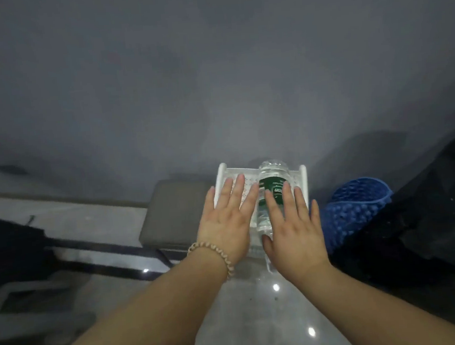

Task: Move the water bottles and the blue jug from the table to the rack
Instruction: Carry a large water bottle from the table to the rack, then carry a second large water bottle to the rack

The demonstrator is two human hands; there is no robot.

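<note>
so far: clear plastic water bottle with green label (273,196) lying on white slatted rack (222,178) | left hand (226,221), right hand (293,229) spread flat, right one touching bottle | other bottles, jug unseen, likely left

- It looked like a dim room in a home: a plain grey wall (212,64) stood above a glossy tiled floor (258,306).
- A grey cushioned stool (175,212) sat beside a white plastic rack (222,172).
</note>
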